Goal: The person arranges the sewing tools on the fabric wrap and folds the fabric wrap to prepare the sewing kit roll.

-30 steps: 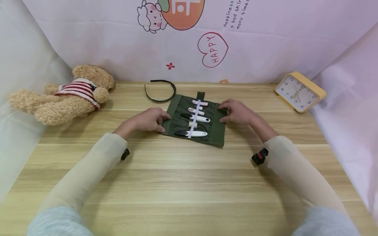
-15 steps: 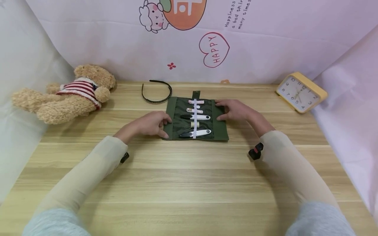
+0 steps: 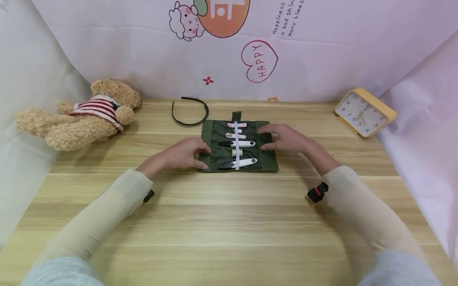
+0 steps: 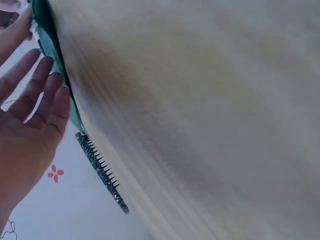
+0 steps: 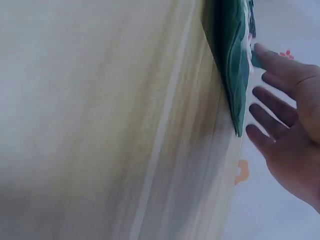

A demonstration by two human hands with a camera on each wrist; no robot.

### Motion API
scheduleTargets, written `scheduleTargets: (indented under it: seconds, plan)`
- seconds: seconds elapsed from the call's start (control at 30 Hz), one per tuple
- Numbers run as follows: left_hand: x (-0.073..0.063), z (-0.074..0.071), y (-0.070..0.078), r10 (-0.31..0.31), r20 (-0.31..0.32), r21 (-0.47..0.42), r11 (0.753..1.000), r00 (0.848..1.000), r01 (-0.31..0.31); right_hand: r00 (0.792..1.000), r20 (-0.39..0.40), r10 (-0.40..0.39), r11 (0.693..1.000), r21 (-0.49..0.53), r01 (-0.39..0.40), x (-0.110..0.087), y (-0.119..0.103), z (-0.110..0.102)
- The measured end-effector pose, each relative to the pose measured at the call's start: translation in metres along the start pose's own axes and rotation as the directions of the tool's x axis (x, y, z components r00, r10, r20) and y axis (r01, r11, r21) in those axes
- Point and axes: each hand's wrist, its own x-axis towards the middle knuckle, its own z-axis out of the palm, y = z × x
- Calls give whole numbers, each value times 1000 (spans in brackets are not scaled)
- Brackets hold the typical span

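An unrolled dark green cloth pouch (image 3: 268, 161) lies flat on the table in the head view. A white elastic strap (image 3: 237, 147) crosses its middle over a thread spool (image 3: 236, 152), two white-handled tools with black ends (image 3: 247, 162), and small pink-white patterned pieces (image 3: 237, 125). My left hand (image 3: 182, 153) hovers at or rests on the pouch's left flap, fingers loosely bent; contact is unclear. Over the right flap is my right hand (image 3: 284, 138), its fingers spread and relaxed. The right wrist view shows those fingers (image 5: 275, 107) apart from the green cloth (image 5: 235, 65).
A black headband (image 3: 191, 124) lies behind the pouch, to its left. At the back left a teddy bear (image 3: 96, 109) in a striped shirt lies on its side. A yellow alarm clock (image 3: 365, 112) stands at the back right. A printed white cloth (image 3: 315, 67) hangs behind the table.
The pouch has turned so its front edge runs nearly level across the view. The headband shifted slightly left. Both hands have since loosened, fingers lifting a little over the flaps.
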Motion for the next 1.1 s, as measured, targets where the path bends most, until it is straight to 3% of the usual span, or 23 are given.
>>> scheduleTargets:
  seconds: [0.2, 0.47, 0.87, 1.1]
  plan:
    - [-3, 5, 2, 75, -57, -17, 997, 996, -76, 996, 26, -85, 988, 129, 81, -19, -10, 7]
    - [-7, 10, 3, 57, -1, -13, 998, 998, -57, 971, 123, -204, 976, 97, 193, -35, -14, 18]
    - [-7, 6, 4, 105, 5, -48, 993, 994, -105, 961, 130, -242, 970, 21, 242, -33, -20, 18]
    - [-9, 4, 4, 99, 35, -97, 991, 994, -96, 954, 148, -261, 964, 95, 249, -35, -23, 15]
